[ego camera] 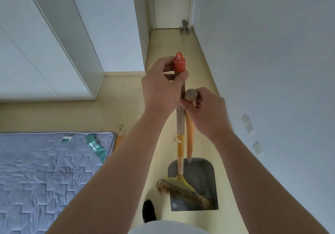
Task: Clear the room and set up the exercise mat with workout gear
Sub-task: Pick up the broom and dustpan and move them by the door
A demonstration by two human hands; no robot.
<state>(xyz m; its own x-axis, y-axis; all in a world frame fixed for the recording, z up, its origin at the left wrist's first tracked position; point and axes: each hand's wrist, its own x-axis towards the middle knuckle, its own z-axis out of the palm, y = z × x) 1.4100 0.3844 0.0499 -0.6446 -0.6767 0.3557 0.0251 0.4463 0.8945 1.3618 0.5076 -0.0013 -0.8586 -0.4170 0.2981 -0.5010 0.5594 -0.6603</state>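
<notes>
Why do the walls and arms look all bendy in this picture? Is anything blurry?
Head view: the wide-angle lens bows the right wall and stretches things near the edges; the light is soft and even, with no glare; the broom bristles look slightly smeared; the left hand on the broom handle and the right hand on the dustpan handle look sharp.

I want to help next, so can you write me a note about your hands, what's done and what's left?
Left hand: grips the broom just under its red cap.
Right hand: grips the top of the shovel handle.
Things: both tools stand upright side by side, with the bristles over the shovel blade, near the quilted mattress.
Done: both tools are in hand.
Left: probably carry them out, perhaps toward the door. No exercise mat or workout gear is in view, so setting those up remains.
</notes>
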